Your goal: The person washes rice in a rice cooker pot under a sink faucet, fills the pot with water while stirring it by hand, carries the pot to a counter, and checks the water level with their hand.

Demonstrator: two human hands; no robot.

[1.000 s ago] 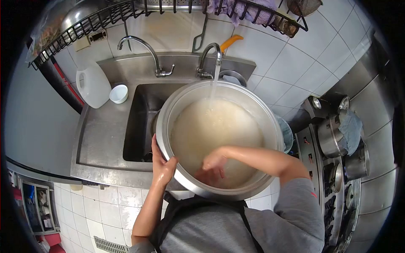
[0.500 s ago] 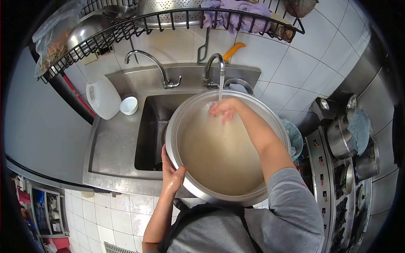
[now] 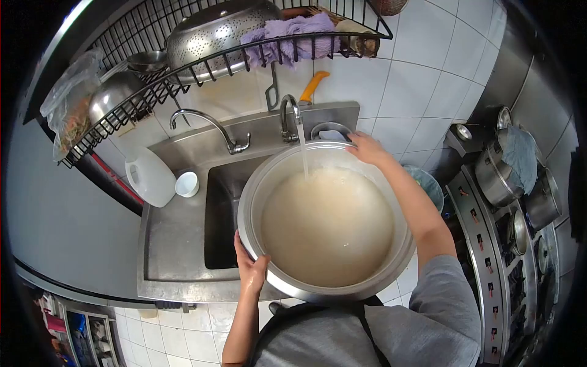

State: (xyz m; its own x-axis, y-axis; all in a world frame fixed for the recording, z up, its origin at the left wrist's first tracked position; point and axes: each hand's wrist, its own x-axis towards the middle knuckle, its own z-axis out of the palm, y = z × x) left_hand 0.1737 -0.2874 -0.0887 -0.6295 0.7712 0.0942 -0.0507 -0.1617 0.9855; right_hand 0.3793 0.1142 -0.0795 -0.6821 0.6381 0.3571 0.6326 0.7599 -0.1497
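Note:
A big metal pot (image 3: 252,183) full of cloudy, pale liquid rests over the right side of the sink. Water runs into it from the right faucet (image 3: 290,116). My left hand (image 3: 251,269) grips the pot's rim at the lower left, thumb on top and fingers outside. At the upper right of the rim lies my right hand (image 3: 365,148), its fingers over the edge beside the metal bowl (image 3: 331,130) behind the pot. What lies at the bottom of the cloudy liquid is hidden.
Left of the pot are the sink basin (image 3: 221,211), a white cup (image 3: 187,184) and a white jug (image 3: 150,177). Overhead hangs a wire rack (image 3: 183,82) with a colander and purple cloth. A stove (image 3: 483,257) with pots stands at the right.
My right hand has left the liquid, where it moved from the near side to under the stream, and now holds the far right rim. My left hand stays on the rim. The view has shifted.

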